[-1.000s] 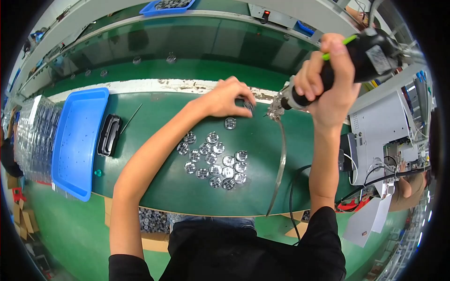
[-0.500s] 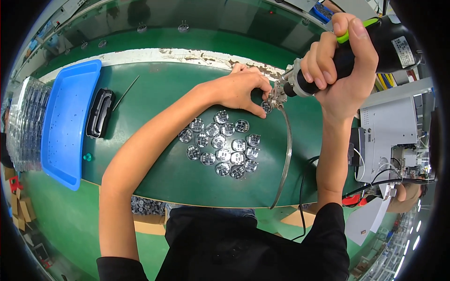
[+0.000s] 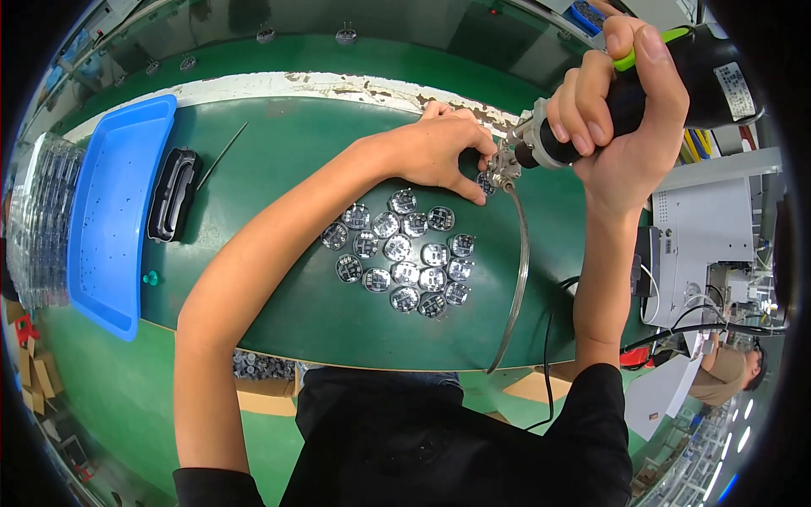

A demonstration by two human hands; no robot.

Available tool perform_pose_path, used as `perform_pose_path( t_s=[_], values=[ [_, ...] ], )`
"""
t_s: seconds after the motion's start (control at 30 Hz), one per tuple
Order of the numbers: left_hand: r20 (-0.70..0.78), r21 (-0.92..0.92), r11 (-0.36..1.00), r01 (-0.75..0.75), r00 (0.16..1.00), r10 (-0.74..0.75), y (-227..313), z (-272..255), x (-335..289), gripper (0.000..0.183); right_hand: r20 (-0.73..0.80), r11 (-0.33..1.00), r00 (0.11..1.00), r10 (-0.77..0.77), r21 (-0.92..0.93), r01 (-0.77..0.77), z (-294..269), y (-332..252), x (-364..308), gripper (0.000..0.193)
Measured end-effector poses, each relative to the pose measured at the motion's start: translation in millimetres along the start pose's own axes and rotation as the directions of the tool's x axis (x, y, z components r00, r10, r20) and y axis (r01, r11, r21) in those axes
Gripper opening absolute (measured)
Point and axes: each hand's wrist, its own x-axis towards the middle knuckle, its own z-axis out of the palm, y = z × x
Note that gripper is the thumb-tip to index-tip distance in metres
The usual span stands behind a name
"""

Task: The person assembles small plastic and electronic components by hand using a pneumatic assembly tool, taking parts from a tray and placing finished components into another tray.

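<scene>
At the lower edge of the frame, below your bench's near rim, a cardboard carton (image 3: 266,401) sits by a heap of small grey parts (image 3: 263,366). Above it, at centre, a loose group of round circuit-faced parts (image 3: 397,248) lies on the green bench (image 3: 279,139), and a clear tube (image 3: 520,253) curves down to their right.

Just above that group, your left hand (image 3: 439,149) curls in a loose C, with thumb and forefinger pinching one round part (image 3: 486,183), partly hidden. A second ago that part was apart from the driver's metal nose (image 3: 504,160); now the two meet at your fingertips, so the work appears to have gone from bringing the part over to applying the tool. Whether the bit is seated or turning, you can't tell from here.

In the upper right, your right hand (image 3: 629,118) wraps firmly round the black driver (image 3: 705,93), thumb over its green lever (image 3: 667,40).

At the left stand a long blue tray (image 3: 118,228), a black case (image 3: 173,194) and a thin rod (image 3: 222,156). Farthest, past the worn white ledge (image 3: 338,87), more parts (image 3: 345,36) sit along the top of the frame.
</scene>
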Motion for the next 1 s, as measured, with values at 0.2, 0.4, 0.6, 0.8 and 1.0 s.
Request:
perform_pose_path(
  t_s=[0.2,0.4,0.6,0.8,1.0],
  values=[
    [0.018,0.025,1.0,-0.004,1.0,0.003,-2,1,1,0.048,0.031,0.999,0.999,-0.017,0.031,0.016,-2,4,2,0.033],
    [-0.007,-0.008,1.0,-0.017,1.0,0.017,-5,4,0,0.048,0.074,0.999,0.997,-0.029,0.046,0.026,-6,3,3,0.033],
    [-0.003,0.009,1.0,-0.015,1.0,0.015,-3,2,2,0.048,0.064,0.999,0.998,-0.027,0.039,0.024,-6,4,3,0.033],
    [-0.039,-0.019,0.999,-0.036,0.999,0.035,-4,4,0,0.049,-0.215,0.995,0.976,0.039,-0.08,-0.057,22,-5,6,0.036],
    [-0.004,0.002,1.0,0.015,1.0,-0.015,1,1,1,0.053,-0.355,0.977,0.915,0.193,-0.013,-0.211,35,-19,12,0.035]
  ],
)
